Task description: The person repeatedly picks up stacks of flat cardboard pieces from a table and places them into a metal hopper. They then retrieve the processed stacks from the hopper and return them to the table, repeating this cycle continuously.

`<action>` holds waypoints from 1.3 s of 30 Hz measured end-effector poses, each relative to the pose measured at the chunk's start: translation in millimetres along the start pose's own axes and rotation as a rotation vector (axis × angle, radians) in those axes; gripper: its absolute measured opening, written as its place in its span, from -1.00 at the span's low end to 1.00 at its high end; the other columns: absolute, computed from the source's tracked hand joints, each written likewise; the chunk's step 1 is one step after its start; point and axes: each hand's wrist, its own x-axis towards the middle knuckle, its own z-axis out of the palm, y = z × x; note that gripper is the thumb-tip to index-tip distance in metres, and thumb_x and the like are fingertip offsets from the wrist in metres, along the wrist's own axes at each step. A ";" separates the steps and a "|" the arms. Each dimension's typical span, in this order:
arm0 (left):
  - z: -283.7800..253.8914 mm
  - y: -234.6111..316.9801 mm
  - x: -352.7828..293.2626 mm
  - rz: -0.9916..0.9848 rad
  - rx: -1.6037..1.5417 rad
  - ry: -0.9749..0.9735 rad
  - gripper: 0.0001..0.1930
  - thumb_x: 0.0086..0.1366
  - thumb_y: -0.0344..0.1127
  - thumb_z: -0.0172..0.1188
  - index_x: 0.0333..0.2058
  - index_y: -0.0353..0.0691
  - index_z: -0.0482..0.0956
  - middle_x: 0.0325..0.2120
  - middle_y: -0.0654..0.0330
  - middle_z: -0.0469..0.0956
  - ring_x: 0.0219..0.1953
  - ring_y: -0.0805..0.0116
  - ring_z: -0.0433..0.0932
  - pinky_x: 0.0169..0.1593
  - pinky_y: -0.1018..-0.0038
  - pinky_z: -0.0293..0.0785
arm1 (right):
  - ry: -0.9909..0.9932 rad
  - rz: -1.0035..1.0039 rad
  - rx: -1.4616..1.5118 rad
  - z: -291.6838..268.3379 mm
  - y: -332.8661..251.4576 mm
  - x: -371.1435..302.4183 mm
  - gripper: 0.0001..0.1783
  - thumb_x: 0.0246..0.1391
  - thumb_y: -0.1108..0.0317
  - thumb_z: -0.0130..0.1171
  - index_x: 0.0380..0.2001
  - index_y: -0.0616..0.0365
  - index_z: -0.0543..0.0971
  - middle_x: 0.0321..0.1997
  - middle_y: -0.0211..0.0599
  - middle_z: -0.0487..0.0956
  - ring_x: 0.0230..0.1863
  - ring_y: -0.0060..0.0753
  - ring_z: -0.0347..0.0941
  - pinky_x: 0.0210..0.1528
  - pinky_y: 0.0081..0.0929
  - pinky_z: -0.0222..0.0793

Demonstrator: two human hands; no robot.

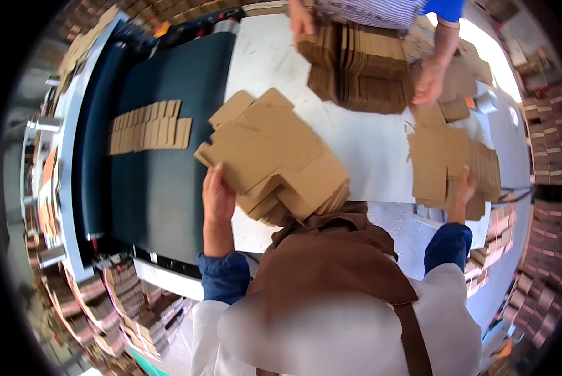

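Observation:
My left hand (218,193) is at the left edge of a fanned pile of flat brown cardboard box blanks (274,147), its fingers curled against their side. The pile lies skewed at the table's near edge, close to my brown apron. Out to the right, my right hand (464,187) is closed on the near part of a second stack of cardboard blanks (430,156). Those blanks overlap in a spread row. Some of my fingers are hidden by the card.
A dark green conveyor belt (168,200) runs on the left, carrying a row of overlapping small cardboard pieces (148,130). Across the white table (256,56), another person's hands (428,81) flank upright bundled blanks (375,69). A tape roll (485,101) sits at the far right.

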 end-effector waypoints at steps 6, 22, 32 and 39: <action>22.7 1.9 -13.8 -0.028 0.001 -0.114 -0.68 0.45 -0.29 -0.09 0.08 -0.29 0.35 0.02 0.13 0.49 0.08 0.31 0.47 0.13 0.37 0.40 | -0.521 -0.627 -0.228 51.0 -79.5 -65.0 -0.66 0.21 0.38 0.04 0.01 0.25 0.52 -0.02 -0.16 0.58 -0.02 -0.33 0.49 -0.03 -0.42 0.43; 88.6 -50.0 -1.0 -0.087 -0.186 -0.149 -0.68 0.50 -0.26 -0.21 0.11 -0.24 0.32 0.11 0.20 0.41 0.14 0.29 0.38 0.21 0.30 0.28 | -1.594 -0.110 0.299 38.6 -246.8 -242.5 -0.65 0.25 0.37 0.07 0.06 0.26 0.45 -0.18 -0.49 0.52 -0.17 -0.70 0.36 -0.09 -0.63 0.34; 73.6 -80.7 19.0 -0.080 -0.123 -0.220 -0.49 0.48 -0.06 -0.15 0.31 -0.09 0.11 0.26 0.14 0.23 0.27 0.25 0.24 0.29 0.18 0.12 | -1.551 -0.257 0.169 40.2 -235.3 -219.5 -0.65 0.22 0.35 0.07 0.03 0.29 0.47 -0.28 -0.51 0.50 -0.27 -0.71 0.32 -0.20 -0.66 0.30; 49.0 -79.7 -16.1 -0.095 0.129 0.030 -0.45 0.46 -0.01 -0.10 0.29 -0.16 0.12 0.22 0.00 0.26 0.24 0.13 0.29 0.27 0.22 0.19 | -0.596 0.202 0.461 -6.3 -109.4 11.4 -0.66 0.18 0.23 0.11 -0.01 0.10 0.49 -0.09 -0.41 0.53 -0.02 -0.47 0.42 0.07 -0.37 0.38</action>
